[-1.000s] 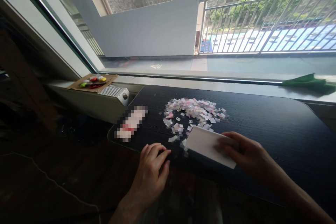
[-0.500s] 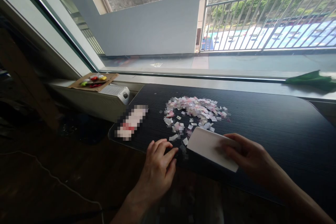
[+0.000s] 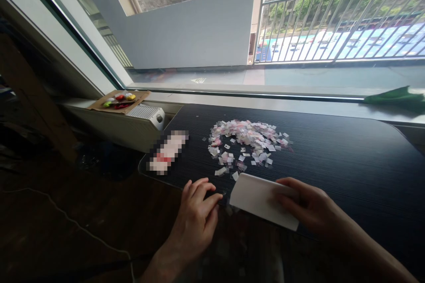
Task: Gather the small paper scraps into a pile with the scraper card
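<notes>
Beside a windowsill (image 3: pixel 232 101), a dark worktop (image 3: pixel 338 146) bears pale paper scraps (image 3: pixel 247 135) heaped toward its far edge. At the near edge, the right hand (image 3: pixel 307 202) pinches a white card (image 3: pixel 257 200) between thumb and fingers; the left hand (image 3: pixel 199 214) curls loosely, fingers apart, holding nothing visible. The card looks light and fairly stiff, best gripped by its right end. Compared with a second ago, it is closer to the near edge.

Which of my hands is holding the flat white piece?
Your right hand: its thumb and fingers grip the right end of the flat white piece. Your left hand is apart from that piece, its fingers bent by the near edge of the table.
</notes>
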Motion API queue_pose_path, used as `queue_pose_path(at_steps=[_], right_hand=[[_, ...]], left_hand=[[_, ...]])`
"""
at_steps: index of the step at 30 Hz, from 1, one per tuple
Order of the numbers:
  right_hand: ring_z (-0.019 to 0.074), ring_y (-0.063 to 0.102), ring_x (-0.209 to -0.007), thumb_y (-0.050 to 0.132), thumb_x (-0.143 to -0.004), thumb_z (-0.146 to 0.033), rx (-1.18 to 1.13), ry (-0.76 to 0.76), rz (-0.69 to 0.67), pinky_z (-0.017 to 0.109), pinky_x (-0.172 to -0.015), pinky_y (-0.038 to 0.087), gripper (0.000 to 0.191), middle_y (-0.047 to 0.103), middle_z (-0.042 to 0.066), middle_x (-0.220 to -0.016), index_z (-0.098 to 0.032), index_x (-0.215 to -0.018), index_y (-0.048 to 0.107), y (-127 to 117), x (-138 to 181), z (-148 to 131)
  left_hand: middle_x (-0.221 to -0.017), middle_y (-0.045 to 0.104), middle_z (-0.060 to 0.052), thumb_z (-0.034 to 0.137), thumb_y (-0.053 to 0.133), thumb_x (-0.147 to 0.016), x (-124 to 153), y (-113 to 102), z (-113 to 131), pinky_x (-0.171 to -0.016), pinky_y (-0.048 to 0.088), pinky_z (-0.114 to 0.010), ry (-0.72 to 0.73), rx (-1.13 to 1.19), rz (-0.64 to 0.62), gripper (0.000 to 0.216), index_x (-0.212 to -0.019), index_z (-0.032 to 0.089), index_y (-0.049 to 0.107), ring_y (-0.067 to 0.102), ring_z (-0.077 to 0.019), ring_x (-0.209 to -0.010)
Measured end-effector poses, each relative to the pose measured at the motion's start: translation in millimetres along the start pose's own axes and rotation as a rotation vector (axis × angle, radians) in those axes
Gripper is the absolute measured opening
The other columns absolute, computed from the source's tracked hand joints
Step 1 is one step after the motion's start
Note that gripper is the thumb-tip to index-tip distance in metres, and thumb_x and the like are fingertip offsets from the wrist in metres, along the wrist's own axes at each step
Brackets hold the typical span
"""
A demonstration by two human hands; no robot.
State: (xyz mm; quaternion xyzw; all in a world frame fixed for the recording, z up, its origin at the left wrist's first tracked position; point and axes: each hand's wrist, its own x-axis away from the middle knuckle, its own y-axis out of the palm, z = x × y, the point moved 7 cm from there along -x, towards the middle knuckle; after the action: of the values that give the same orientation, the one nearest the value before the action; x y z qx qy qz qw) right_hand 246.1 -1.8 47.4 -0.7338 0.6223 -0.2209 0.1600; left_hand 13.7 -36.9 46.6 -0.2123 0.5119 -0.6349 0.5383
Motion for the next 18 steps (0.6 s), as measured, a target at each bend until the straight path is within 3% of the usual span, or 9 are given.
queue_pose_path(at_steps=[11, 15, 17, 18], right_hand=[[0.0145, 0.055, -0.053, 0.055, -0.08, -0.049, -0.038, 0.028, 0.036, 0.025, -0.047, 0.041, 0.034, 0.063, -0.001, -0.062, -0.021, -0.094, 0.068, -11, 5, 19], [0.021, 0.066, -0.062, 0.059, -0.076, -0.054, 0.005, 0.085, 0.209, 0.029, -0.051, 0.051, 0.052, 0.07, 0.004, -0.076, -0.021, -0.116, 0.062, -50, -10, 40], [0.0271, 0.072, -0.081, 0.064, -0.071, -0.054, 0.131, 0.088, 0.295, 0.035, -0.063, 0.058, 0.06, 0.072, 0.011, -0.106, -0.023, -0.122, 0.059, -80, -4, 55], [0.029, 0.072, -0.088, 0.063, -0.072, -0.056, 0.234, 0.058, 0.362, 0.037, -0.069, 0.059, 0.059, 0.072, 0.011, -0.111, -0.024, -0.122, 0.06, -97, 6, 63]], left_hand=[[-0.108, 0.064, -0.007, 0.01, 0.046, -0.088, 7, -14, -3, -0.103, 0.039, -0.061, 0.021, -0.032, 0.081, 0.03, -0.106, 0.024, 0.066, 0.055, -0.0279, -0.117], [-0.106, 0.065, -0.006, 0.012, 0.046, -0.088, 8, -15, -3, -0.103, 0.039, -0.06, 0.018, -0.035, 0.089, 0.029, -0.103, 0.024, 0.067, 0.057, -0.0279, -0.116], [-0.106, 0.066, -0.006, 0.013, 0.047, -0.088, 11, -15, -6, -0.103, 0.039, -0.059, 0.005, -0.036, 0.082, 0.029, -0.104, 0.025, 0.068, 0.057, -0.0276, -0.116], [-0.106, 0.066, -0.006, 0.015, 0.047, -0.088, 15, -14, -10, -0.104, 0.039, -0.058, -0.008, -0.035, 0.083, 0.029, -0.105, 0.026, 0.068, 0.057, -0.0272, -0.116]])
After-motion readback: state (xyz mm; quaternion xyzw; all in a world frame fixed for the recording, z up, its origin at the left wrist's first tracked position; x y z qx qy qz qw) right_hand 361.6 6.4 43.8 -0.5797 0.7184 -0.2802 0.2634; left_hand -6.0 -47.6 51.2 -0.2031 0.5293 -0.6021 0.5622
